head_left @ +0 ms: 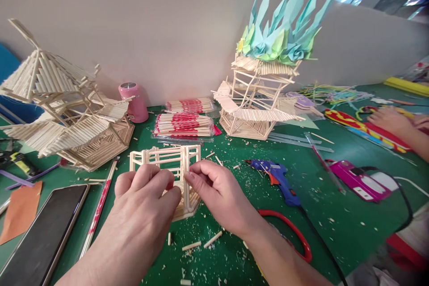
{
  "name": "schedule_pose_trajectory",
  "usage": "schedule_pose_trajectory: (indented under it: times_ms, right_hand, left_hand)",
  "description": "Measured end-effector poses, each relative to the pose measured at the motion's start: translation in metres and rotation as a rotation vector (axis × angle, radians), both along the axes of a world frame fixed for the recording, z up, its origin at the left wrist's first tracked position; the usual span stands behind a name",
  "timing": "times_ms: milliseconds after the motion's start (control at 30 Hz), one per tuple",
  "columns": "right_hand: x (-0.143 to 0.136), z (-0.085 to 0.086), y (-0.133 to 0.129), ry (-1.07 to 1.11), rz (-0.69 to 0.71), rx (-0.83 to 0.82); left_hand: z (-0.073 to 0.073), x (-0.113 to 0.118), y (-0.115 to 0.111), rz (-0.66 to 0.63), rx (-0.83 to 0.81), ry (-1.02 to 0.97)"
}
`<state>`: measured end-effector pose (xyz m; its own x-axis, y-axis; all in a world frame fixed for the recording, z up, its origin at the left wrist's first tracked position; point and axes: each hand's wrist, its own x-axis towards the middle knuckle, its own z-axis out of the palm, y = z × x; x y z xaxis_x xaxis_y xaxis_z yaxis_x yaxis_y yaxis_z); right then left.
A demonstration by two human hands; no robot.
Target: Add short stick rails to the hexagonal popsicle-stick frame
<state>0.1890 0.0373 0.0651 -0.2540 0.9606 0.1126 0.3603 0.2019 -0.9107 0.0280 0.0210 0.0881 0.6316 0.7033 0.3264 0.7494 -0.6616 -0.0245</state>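
In front of me on the green table stands a small frame of wooden sticks [164, 155], with upright posts and crossbars. My right hand [219, 190] pinches a post at the frame's right side between thumb and fingers. My left hand [144, 201] has its fingers curled together over the near side of the frame; what its fingertips hold, if anything, is hidden behind them. Cut stick pieces [191, 246] lie just below the frame. A blue glue gun [275, 176] rests on its side to the right, near red-handled scissors or pliers [301, 234].
A stick pavilion [77, 120] stands left, another [258, 98] with blue paper spikes at the back. Packs of sticks [184, 125], a pink bottle [136, 105], a phone [47, 232] and a pink power strip [363, 182] lie around. Another person's hand [390, 118] is at far right.
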Motion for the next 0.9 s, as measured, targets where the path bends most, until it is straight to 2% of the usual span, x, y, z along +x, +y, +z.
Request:
schedule_pose_trajectory:
  times_ms: [567, 733, 900]
  right_hand:
    - [0.0009, 0.0016, 0.0005, 0.021, 0.011, -0.017]
    - [0.0009, 0.0047, 0.0010, -0.098, 0.045, 0.102]
    - [0.0003, 0.0056, 0.0008, -0.112, 0.057, 0.104]
  left_hand:
    - [0.0004, 0.0006, 0.0010, 0.022, 0.020, -0.006]
    - [0.0002, 0.0004, 0.0000, 0.022, 0.007, -0.004]
    - [0.0009, 0.0012, 0.0008, 0.011, 0.013, -0.026]
